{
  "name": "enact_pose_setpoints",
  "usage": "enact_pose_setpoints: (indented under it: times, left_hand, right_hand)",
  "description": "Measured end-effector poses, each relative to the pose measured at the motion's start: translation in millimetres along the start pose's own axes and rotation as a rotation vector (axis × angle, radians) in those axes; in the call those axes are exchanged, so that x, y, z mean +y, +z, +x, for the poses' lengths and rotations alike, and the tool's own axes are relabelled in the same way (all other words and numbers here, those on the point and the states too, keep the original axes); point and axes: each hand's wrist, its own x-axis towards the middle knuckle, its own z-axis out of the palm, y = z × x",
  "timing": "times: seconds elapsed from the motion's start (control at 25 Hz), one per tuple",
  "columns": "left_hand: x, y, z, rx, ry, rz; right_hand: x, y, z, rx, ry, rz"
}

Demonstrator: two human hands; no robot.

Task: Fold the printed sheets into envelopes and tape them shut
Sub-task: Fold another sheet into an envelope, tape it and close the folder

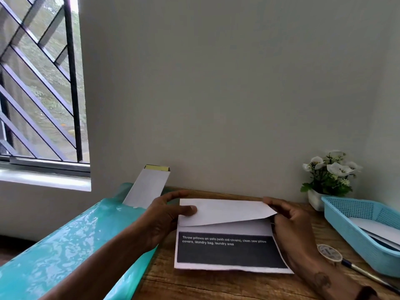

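A printed sheet [229,250] with a dark block of white text lies on the wooden table [194,282]. Its far part is bent over toward me as a white flap [223,210]. My left hand [166,215] pinches the flap's left edge, thumb on top. My right hand [290,224] holds the flap's right corner, fingers partly behind the paper. A white envelope [147,187] with a yellow strip at its top leans against the wall. A roll of tape [330,253] sits on the table near my right wrist.
A light blue plastic basket [350,230] with white sheets inside stands at the right. Behind it is a white pot of white flowers [331,176]. A teal plastic cover [86,234] lies at the left. A pen [368,276] lies by the tape.
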Motion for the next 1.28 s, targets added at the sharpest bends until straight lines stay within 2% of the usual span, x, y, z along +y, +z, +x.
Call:
enact_pose_setpoints:
  times: [0.16,0.32,0.4,0.64,0.76,0.92,1.2,1.28]
  left_hand:
    - [1.1,-2.8,1.5,0.085,0.056,0.014]
    - [2.8,-1.4,2.0,0.198,0.099,0.037]
    - [5.7,0.1,-1.1,0.217,0.106,0.024]
    - [8.9,11.9,-11.2,0.194,-0.036,0.110]
    - [9.9,11.6,-9.2,0.218,-0.066,0.009]
    - [11.1,11.0,-9.8,0.170,-0.094,-0.165]
    - [12.6,7.3,-10.7,0.117,-0.063,-0.281]
    - [10.7,6.0,-10.0,0.102,-0.049,-0.242]
  right_hand:
    - [-4.9,1.7,-0.5,-0.068,0.162,0.109]
    - [-9.9,3.9,-9.5,-0.233,0.064,-0.038]
    - [-9.0,4.2,-9.6,-0.237,0.085,-0.056]
    - [-13.3,2.4,-11.1,-0.188,0.057,-0.048]
    - [-15.7,3.0,-12.8,-0.171,0.049,-0.046]
    - [-17.2,4.1,-13.9,-0.147,0.004,-0.094]
    - [-16.6,2.4,-12.5,-0.198,0.003,-0.103]
    - [-17.6,3.7,-12.4,-0.211,0.008,-0.102]
